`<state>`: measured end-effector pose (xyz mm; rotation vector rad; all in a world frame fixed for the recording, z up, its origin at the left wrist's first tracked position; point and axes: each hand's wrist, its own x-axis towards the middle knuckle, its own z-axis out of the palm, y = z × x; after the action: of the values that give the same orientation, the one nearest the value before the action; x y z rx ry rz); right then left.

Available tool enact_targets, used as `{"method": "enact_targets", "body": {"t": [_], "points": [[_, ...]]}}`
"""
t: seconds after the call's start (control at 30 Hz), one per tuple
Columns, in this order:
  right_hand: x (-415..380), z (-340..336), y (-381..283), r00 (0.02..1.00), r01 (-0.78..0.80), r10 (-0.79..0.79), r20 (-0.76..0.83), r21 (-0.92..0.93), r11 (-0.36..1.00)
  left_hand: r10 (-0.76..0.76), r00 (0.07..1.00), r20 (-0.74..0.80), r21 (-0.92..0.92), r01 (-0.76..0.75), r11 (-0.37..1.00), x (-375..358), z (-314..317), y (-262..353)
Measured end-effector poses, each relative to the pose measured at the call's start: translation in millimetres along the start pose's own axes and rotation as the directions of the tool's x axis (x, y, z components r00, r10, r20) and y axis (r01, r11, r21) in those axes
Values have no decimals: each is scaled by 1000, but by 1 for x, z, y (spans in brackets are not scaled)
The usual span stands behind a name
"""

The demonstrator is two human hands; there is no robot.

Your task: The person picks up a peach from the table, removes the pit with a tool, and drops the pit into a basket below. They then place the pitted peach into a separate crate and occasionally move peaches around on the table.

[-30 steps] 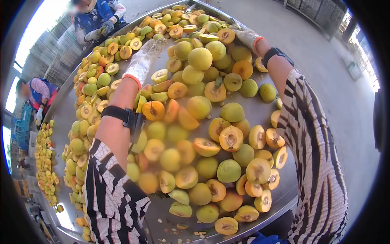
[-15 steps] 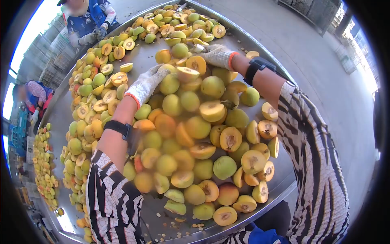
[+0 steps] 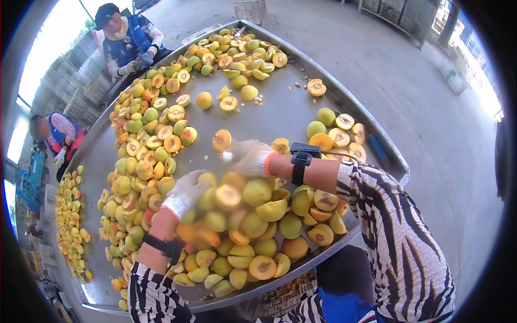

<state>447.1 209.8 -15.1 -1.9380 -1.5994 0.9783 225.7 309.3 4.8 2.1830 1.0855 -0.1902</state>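
Note:
A heap of yellow-green peaches [image 3: 291, 226], many cut in half with pits or hollows showing, lies at the near end of the metal table. My left hand [image 3: 186, 192], in a white knit glove, rests against the heap's left side, fingers stretched over the fruit. My right hand [image 3: 249, 158], gloved alike, is at the heap's far side and blurred. A small bright white bit shows at its fingers; I cannot make out what it is. Just beyond these fingers sits a peach half [image 3: 221, 140]. Fruit between my hands is smeared by motion.
A metal table [image 3: 210, 124] with a raised rim carries a long band of peaches [image 3: 156, 140] on the left. A blue object [image 3: 379, 151] lies by the right rim. One co-worker [image 3: 126, 43] stands at the far left, another person [image 3: 56, 134] farther left. Crates [image 3: 250, 11] stand behind.
Both hands have come nearer to my body, and the peaches between them have shifted toward the near edge. Bare metal shows where they lay. My view has shifted too.

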Motion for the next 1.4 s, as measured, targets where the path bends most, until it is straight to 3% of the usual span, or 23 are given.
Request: {"method": "enact_targets", "body": {"t": [0.13, 0.17, 0.2, 0.23, 0.33, 0.43, 0.5, 0.53, 0.57, 0.63, 0.67, 0.73, 0.83, 0.9, 0.93, 0.97, 1.03, 1.17, 1.2, 1.23, 1.3, 1.33, 1.4], "points": [[-21, -12, -18, 986, 66, -62, 152, -27, 997, 178, 983, -48, 76, -174, 982, -39, 14, -19], [-33, -36, -26, 992, -39, 27, 119, 100, 994, 210, 976, -57, 111, -203, 973, -49, 16, -22], [-21, -45, 2, 994, 85, -74, -84, 146, 986, 193, 980, -52, 105, -187, 977, -58, 19, -23], [-9, -66, 26, 970, 35, 3, -243, 152, 988, 178, 983, -51, 104, -172, 980, -59, 21, -22], [18, -146, 110, 782, -404, 180, -597, -264, 876, 186, 982, -34, 120, -181, 976, -47, 30, -31], [19, -166, 202, 813, -424, 88, -575, -482, 767, 243, 970, -34, 62, -240, 969, -36, 33, -30], [9, -151, 196, 802, -427, 282, -527, -175, 887, 194, 981, -20, -21, -194, 981, -44, 29, -20], [2, -141, 197, 821, -311, 55, -569, -364, 878, 269, 962, -43, -34, -270, 962, -43, 31, -24], [-3, -129, 196, 804, -336, 46, -593, -389, 858, 352, 933, -77, -40, -356, 934, -44, 33, -27], [-19, -103, 175, 748, -398, 13, -663, -433, 809, 381, 918, -114, 67, -375, 925, -47, 39, -31], [-32, -104, 148, 841, -441, 301, -450, -246, 863, 409, 905, -119, 135, -393, 910, -54, 39, -26], [-60, -70, 123, 861, -316, 229, -453, -125, 941, 453, 883, -124, 190, -427, 884, -63, 35, -12], [-77, -39, 99, 914, -234, 156, -375, -173, 957, 518, 831, -202, 310, -448, 839, -73, 42, -16], [-98, -22, 55, 916, -249, 212, -340, -71, 966, 484, 860, -160, 346, -411, 843, -86, 38, -4], [-99, 4, 57, 926, -98, 120, -359, 80, 992, 447, 886, -122, 352, -382, 854, -95, 35, 3], [-112, 9, 29, 947, -158, 132, -291, -65, 985, 402, 912, -85, 361, -348, 865, -105, 33, 7], [-119, 12, 10, 972, -160, 160, -173, 14, 987, 451, 883, -128, 415, -365, 833, -120, 38, 7], [-134, -15, 36, 886, 10, 31, -463, 85, 996, 514, 793, -326, 301, -428, 852, -147, 42, -7], [-137, -38, 49, 737, -70, -54, -674, -155, 985, 522, 763, -383, 261, -452, 853, -151, 43, -11], [-143, -68, 69, 704, -93, -195, -682, -362, 927, 492, 763, -419, 224, -438, 871, -154, 45, -18], [-149, -108, 117, 769, -348, 100, -631, -283, 894, 411, 767, -492, 137, -398, 907, -161, 47, -27], [-158, -113, 123, 792, -424, 378, -480, 13, 905, 379, 791, -481, 114, -372, 921, -165, 47, -30], [-162, -96, 150, 796, -386, 237, -557, -165, 908, 352, 796, -492, 146, -323, 935, -176, 45, -24]]}}
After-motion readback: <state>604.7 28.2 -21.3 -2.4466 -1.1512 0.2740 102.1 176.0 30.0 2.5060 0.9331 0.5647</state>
